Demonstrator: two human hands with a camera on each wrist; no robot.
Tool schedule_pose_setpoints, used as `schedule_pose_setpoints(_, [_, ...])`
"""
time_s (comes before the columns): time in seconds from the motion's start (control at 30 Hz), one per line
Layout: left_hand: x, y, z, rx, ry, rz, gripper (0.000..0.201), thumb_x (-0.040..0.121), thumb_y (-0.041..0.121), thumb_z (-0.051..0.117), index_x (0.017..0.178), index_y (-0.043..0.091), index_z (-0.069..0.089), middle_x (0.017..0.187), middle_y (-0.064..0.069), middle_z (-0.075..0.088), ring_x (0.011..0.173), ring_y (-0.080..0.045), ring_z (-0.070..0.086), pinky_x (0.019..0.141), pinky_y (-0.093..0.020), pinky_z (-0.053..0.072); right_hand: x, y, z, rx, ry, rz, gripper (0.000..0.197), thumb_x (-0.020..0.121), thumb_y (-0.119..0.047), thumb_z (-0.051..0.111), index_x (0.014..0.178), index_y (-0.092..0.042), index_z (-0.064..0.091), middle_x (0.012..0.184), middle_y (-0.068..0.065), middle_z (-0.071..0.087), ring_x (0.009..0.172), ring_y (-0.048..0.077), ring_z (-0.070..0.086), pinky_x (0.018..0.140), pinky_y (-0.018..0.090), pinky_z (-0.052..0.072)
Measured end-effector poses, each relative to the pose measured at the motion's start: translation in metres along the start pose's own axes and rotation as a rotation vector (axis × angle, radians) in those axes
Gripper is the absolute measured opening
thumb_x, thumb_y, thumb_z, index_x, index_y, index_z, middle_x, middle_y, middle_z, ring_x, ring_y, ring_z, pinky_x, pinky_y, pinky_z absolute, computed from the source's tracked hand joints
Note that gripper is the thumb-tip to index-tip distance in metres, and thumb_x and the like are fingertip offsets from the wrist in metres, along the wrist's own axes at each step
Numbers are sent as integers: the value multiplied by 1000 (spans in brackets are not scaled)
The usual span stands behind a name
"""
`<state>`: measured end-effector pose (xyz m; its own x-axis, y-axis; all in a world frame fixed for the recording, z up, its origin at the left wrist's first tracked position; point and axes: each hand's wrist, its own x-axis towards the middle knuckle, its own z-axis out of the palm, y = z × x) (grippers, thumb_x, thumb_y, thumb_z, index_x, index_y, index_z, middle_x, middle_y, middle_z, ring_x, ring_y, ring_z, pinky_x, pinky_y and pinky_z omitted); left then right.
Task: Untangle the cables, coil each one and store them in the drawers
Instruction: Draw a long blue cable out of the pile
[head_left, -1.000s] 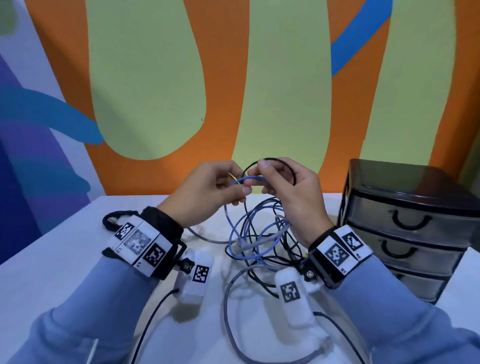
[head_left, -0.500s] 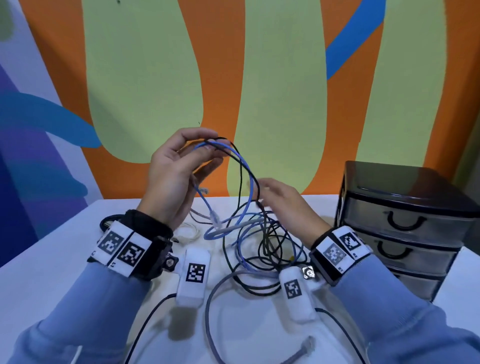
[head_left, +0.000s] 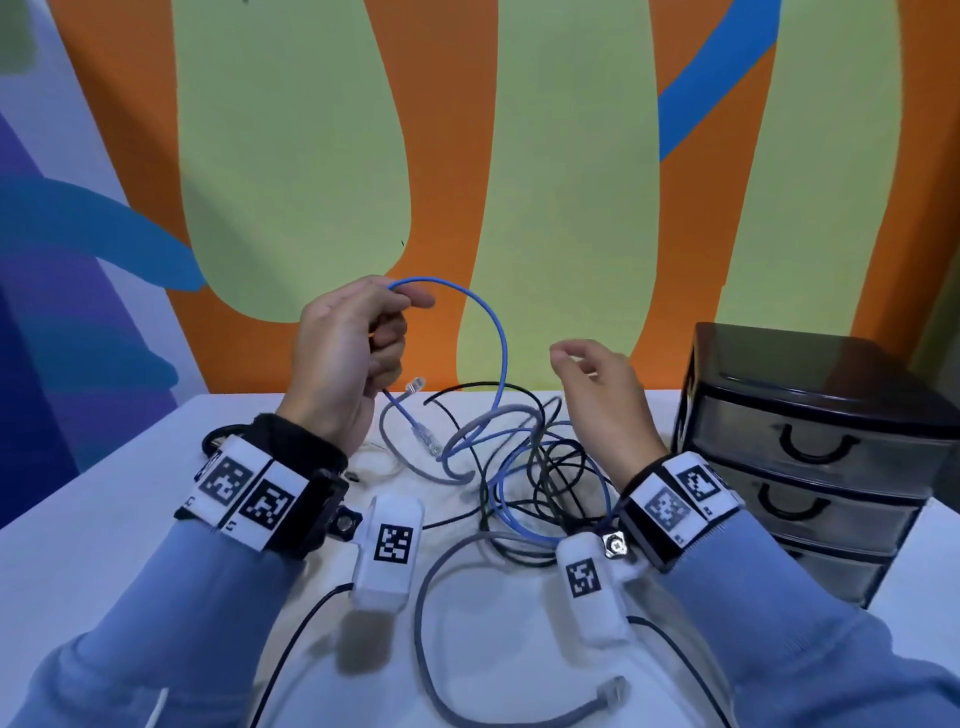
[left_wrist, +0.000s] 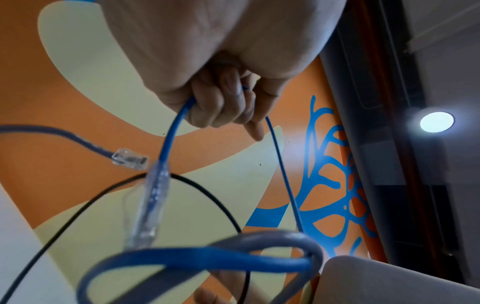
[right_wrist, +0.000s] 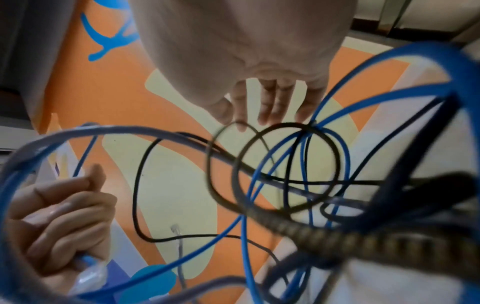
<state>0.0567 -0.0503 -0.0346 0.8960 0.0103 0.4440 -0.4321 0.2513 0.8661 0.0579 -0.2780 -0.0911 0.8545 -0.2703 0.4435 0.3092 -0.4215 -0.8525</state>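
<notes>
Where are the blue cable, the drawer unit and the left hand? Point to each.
blue cable (head_left: 497, 332): head view, on the raised arc beside the hand.
drawer unit (head_left: 810, 374): head view, on its black top.
left hand (head_left: 337, 358): head view, on the back of the hand.

— Left hand?
— Raised, palm turned inward, fingers curled in a tight grip round the blue cable, thumb on top.
— Right hand?
— Lower, held apart from the left, fingers loosely extended, holding nothing.
— Forearms?
— Both in blue sleeves, angled inward toward each other, wrists strapped with marker bands.
</notes>
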Motion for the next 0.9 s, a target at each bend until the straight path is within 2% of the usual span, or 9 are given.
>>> schedule_pose_setpoints(0.07, [0, 2, 0, -21, 4, -14, 26, 97, 8, 51, 84, 9, 74, 70, -2, 18, 55, -16, 11, 46, -29, 7, -4, -9, 1, 14, 40, -98, 19, 106, -47, 55, 114, -36, 67, 121, -4, 60, 111, 10, 59, 97, 30, 48])
schedule_pose_setpoints(0.13, [0, 4, -1, -44, 14, -21, 22, 97, 11, 55, 85, 8, 74, 69, 0, 20, 53, -14, 13, 47, -29, 7, -13, -26, 0, 183, 3, -205, 27, 106, -47, 55, 110, -27, 73, 116, -7, 69, 112, 8, 63, 102, 32, 48])
schedule_pose_setpoints(0.2, [2, 6, -3, -49, 33, -11, 17, 99, 12, 58, 92, 6, 73, 69, 2, 21, 53, -12, 14, 45, -27, 8, -23, -42, -1, 367, -158, -281, 36, 105, -43, 55, 106, -14, 77, 105, 0, 76, 102, 15, 70, 97, 31, 53])
schedule_pose_setpoints(0.3, [4, 7, -4, -24, 81, 31, 12, 104, 12, 58, 102, 7, 69, 63, 7, 28, 53, -11, 16, 42, -23, 13, -35, -53, 6, 429, -417, -289, 22, 96, -32, 71, 108, -14, 74, 87, 12, 75, 83, 23, 70, 87, 39, 59])
schedule_pose_setpoints(0.43, [3, 11, -5, -33, 144, 129, 15, 110, 19, 55, 97, 17, 62, 60, 9, 29, 51, -11, 17, 41, -22, 16, -41, -46, 12, 235, -664, -201, 15, 95, -20, 77, 105, -10, 72, 68, 3, 67, 74, 6, 65, 80, 47, 53])
schedule_pose_setpoints(0.5, [4, 16, -9, -53, 224, 203, 15, 111, 19, 54, 97, 18, 60, 59, 9, 29, 50, -10, 18, 42, -23, 16, -40, -47, 6, 166, -713, -204, 10, 96, -13, 75, 106, -11, 72, 67, 5, 64, 76, -10, 61, 83, 28, 45])
schedule_pose_setpoints(0.57, [6, 22, -16, -73, 330, 260, 16, 111, 20, 52, 96, 20, 58, 60, 9, 31, 49, -10, 20, 42, -23, 17, -37, -50, -2, 56, -724, -206, 18, 92, -7, 74, 108, -16, 74, 71, 5, 61, 67, 0, 54, 74, 16, 40])
schedule_pose_setpoints(0.73, [14, 26, -36, -99, 528, 316, 18, 111, 24, 51, 93, 23, 56, 61, 7, 34, 49, -11, 24, 43, -22, 20, -39, -54, -9, -84, -763, -139, 26, 89, -10, 69, 110, -25, 76, 64, 8, 37, 60, 21, 33, 56, 15, 33])
schedule_pose_setpoints(0.9, [13, 23, -33, -97, 450, 269, 21, 110, 22, 51, 92, 22, 59, 61, 8, 33, 49, -10, 22, 42, -23, 18, -40, -49, 0, -226, -740, -164, 22, 96, -47, 72, 106, -29, 77, 51, -3, 36, 48, 12, 32, 57, 28, 30])
